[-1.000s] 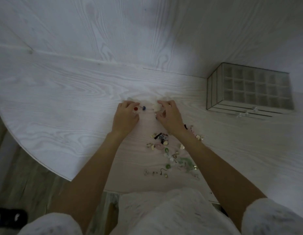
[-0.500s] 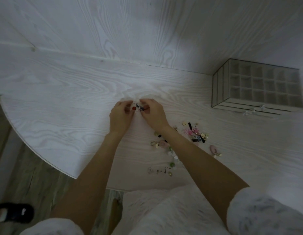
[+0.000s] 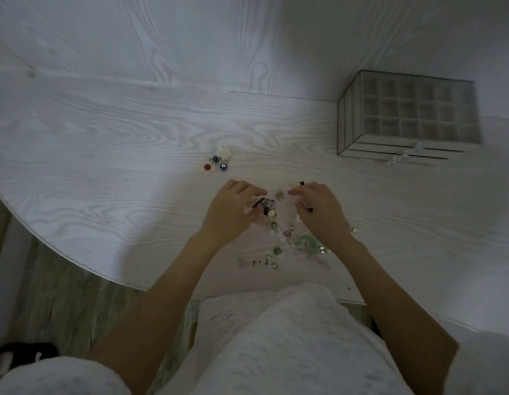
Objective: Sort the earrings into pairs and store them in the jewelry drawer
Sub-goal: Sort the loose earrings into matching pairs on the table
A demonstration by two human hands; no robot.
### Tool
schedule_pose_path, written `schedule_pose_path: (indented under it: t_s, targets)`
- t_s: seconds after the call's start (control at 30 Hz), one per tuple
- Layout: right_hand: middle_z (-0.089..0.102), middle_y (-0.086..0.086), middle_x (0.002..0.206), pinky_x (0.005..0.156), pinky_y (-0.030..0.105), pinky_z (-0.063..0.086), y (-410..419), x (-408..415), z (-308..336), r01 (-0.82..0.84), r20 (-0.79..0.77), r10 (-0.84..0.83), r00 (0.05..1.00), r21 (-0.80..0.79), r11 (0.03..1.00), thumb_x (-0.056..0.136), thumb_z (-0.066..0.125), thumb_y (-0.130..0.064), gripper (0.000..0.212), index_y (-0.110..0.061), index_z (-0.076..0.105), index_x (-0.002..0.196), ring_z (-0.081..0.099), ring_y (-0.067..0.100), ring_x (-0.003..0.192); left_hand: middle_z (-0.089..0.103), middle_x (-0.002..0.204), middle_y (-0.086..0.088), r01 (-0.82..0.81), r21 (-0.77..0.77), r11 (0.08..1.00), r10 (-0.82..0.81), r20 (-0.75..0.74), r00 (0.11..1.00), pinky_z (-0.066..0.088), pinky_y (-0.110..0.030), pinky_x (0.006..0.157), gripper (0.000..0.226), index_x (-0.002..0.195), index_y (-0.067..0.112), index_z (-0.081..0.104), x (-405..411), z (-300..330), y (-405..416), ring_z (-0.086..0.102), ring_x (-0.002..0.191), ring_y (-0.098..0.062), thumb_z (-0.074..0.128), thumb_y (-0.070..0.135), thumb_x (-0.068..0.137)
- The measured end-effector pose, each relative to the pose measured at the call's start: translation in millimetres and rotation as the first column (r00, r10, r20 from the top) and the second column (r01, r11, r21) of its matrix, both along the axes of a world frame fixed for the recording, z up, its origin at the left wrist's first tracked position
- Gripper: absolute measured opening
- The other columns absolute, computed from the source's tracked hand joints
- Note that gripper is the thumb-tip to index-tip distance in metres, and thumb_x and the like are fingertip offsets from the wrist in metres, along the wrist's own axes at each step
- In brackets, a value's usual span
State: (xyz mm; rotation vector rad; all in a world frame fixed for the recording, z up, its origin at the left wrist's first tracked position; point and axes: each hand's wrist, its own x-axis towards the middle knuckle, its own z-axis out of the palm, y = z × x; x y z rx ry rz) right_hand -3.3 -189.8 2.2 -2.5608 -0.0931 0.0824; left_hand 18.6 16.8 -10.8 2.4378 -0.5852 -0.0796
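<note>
White tabletop (image 3: 105, 155) holds the loose earrings (image 3: 287, 238) under both hands, left hand (image 3: 233, 212) pinching a dark piece, right hand (image 3: 318, 212) curled on something I cannot identify; match shapes before carrying them to the drawer box (image 3: 407, 115), well apart.

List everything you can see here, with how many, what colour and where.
Set-aside earrings: about four; white, red, blue; apart on the table, beyond the hands.
Earring pile: many, count unclear; green, pink, gold, black; between and below the hands.
Jewelry box: one, clear with grey grid, far right.
Table: one, white woodgrain.
Left hand: fingers curled on a dark earring.
Right hand: fingers curled at the pile; hold unclear.
</note>
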Motion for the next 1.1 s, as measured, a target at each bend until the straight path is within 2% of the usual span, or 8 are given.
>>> schedule_pose_path:
  t_s: [0.1, 0.2, 0.37, 0.5, 0.63, 0.83, 0.97, 1.1]
  targets:
    - [0.065, 0.006, 0.099, 0.084, 0.035, 0.042, -32, -33, -19, 0.055, -0.059, -0.069, 0.996, -0.218, 0.974, 0.087, 0.049, -0.015, 0.025, -0.013, 0.066, 0.105, 0.054, 0.03, 0.093, 0.066, 0.097, -0.004, 0.07, 0.086, 0.994, -0.069, -0.021, 0.997, 0.05, -0.039, 0.075, 0.025, 0.1, 0.015, 0.068, -15, -11, -20, 0.055, 0.088, -0.026, 0.068, 0.011, 0.075]
    - [0.062, 0.003, 0.105, 0.084, 0.034, 0.04, -44, -54, -32, 0.029, -0.143, -0.076, 0.987, -0.304, 0.952, 0.087, 0.036, -0.027, 0.036, -0.019, 0.063, 0.109, 0.053, 0.027, 0.096, 0.062, 0.097, -0.008, 0.049, 0.057, 0.997, -0.046, -0.05, 0.998, 0.051, -0.039, 0.069, 0.028, 0.1, 0.011, 0.066, -20, -14, -32, 0.054, 0.083, -0.027, 0.07, 0.006, 0.073]
    - [0.06, 0.014, 0.095, 0.072, 0.039, 0.044, -33, -57, -22, 0.136, -0.022, -0.148, 0.989, -0.283, 0.949, 0.079, 0.066, -0.014, 0.023, -0.011, 0.063, 0.102, 0.055, 0.034, 0.085, 0.061, 0.087, -0.003, -0.031, 0.187, 0.982, 0.025, 0.034, 0.999, 0.042, -0.031, 0.064, 0.015, 0.087, 0.015, 0.062, -27, -9, -24, 0.054, 0.077, -0.023, 0.056, 0.021, 0.075]
    - [0.058, 0.015, 0.091, 0.069, 0.039, 0.045, -25, -51, -23, 0.143, 0.03, -0.139, 0.99, -0.243, 0.959, 0.077, 0.07, -0.012, 0.019, -0.013, 0.064, 0.095, 0.054, 0.033, 0.08, 0.064, 0.083, -0.001, -0.042, 0.286, 0.957, 0.045, -0.003, 0.999, 0.042, -0.032, 0.066, 0.022, 0.083, 0.017, 0.063, -33, -13, -17, 0.057, 0.076, -0.027, 0.076, 0.016, 0.064]
    - [0.056, 0.013, 0.085, 0.066, 0.036, 0.044, -25, -50, -24, 0.101, 0.049, -0.091, 0.995, -0.277, 0.955, 0.074, 0.073, -0.01, 0.016, -0.013, 0.064, 0.086, 0.053, 0.031, 0.075, 0.065, 0.087, 0.0, -0.051, 0.309, 0.95, 0.056, -0.01, 0.998, 0.042, -0.034, 0.072, 0.029, 0.089, 0.02, 0.064, -34, -12, -19, 0.058, 0.082, -0.026, 0.079, 0.025, 0.065]
    - [0.064, 0.008, 0.08, 0.063, 0.032, 0.046, -32, -49, -24, -0.031, 0.124, 0.094, 0.988, -0.432, 0.902, 0.074, 0.077, -0.015, 0.008, -0.013, 0.069, 0.076, 0.057, 0.027, 0.073, 0.065, 0.08, -0.002, -0.109, 0.292, 0.95, 0.096, 0.057, 0.994, 0.042, -0.032, 0.066, 0.013, 0.082, 0.015, 0.063, -27, -16, -27, 0.057, 0.076, -0.024, 0.07, 0.023, 0.074]
    - [0.066, 0.006, 0.078, 0.062, 0.031, 0.047, -33, -50, -27, -0.023, 0.148, 0.087, 0.985, -0.389, 0.921, 0.073, 0.076, -0.01, 0.014, -0.015, 0.068, 0.083, 0.059, 0.025, 0.071, 0.063, 0.082, -0.007, -0.108, 0.252, 0.962, 0.111, 0.002, 0.994, 0.039, -0.031, 0.064, 0.013, 0.091, 0.01, 0.061, -24, -13, -36, 0.055, 0.08, -0.027, 0.063, 0.017, 0.081]
    - [0.062, 0.005, 0.074, 0.049, 0.031, 0.049, -27, -47, -27, -0.045, 0.06, 0.069, 0.996, -0.334, 0.941, 0.075, 0.072, -0.007, 0.013, -0.015, 0.066, 0.084, 0.059, 0.024, 0.061, 0.06, 0.095, -0.008, -0.083, 0.189, 0.979, 0.101, -0.088, 0.991, 0.041, -0.029, 0.067, 0.016, 0.099, 0.009, 0.06, -26, -14, -33, 0.05, 0.09, -0.023, 0.059, 0.02, 0.087]
